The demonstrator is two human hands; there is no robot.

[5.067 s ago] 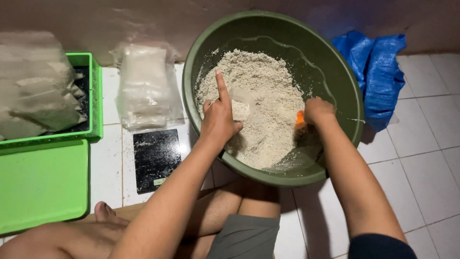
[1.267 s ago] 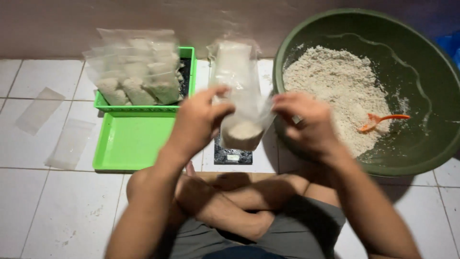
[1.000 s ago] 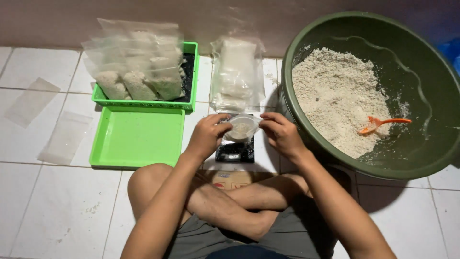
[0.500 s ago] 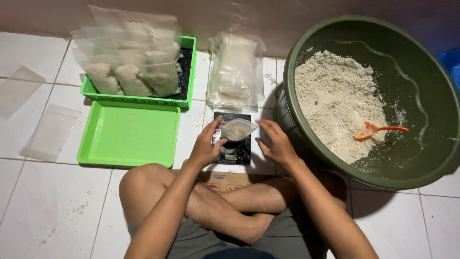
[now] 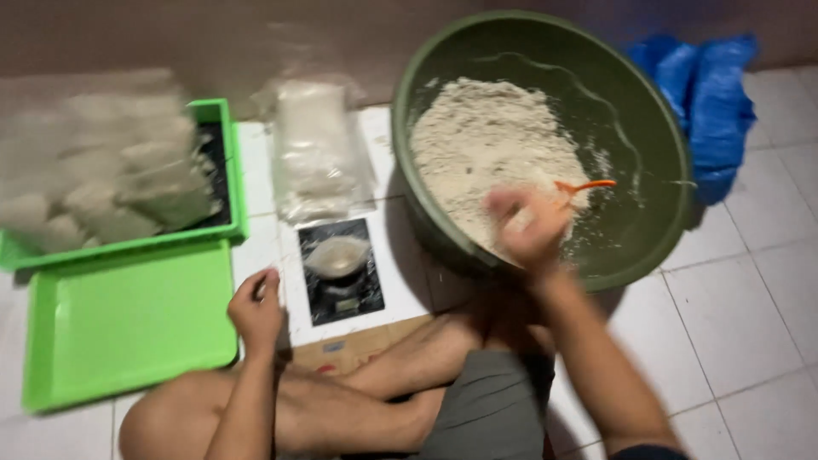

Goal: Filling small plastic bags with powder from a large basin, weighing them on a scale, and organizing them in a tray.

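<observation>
Two green trays sit on the left of the tiled floor: a flat empty tray (image 5: 128,324) in front, and behind it a tray (image 5: 223,179) stacked with filled clear bags (image 5: 102,183). The left hand (image 5: 256,311) rests just beside the black scale (image 5: 341,273), fingers (image 5: 266,281) curled loosely and holding nothing. A small filled bag (image 5: 336,254) lies on the scale, close to those fingers but not touching them. Behind the scale lies a pile of clear bags (image 5: 315,149). The right hand (image 5: 528,226) is blurry over the big green bowl (image 5: 656,136) of pale flour (image 5: 486,149), next to an orange scoop (image 5: 584,185). I cannot tell if its fingers grip anything.
</observation>
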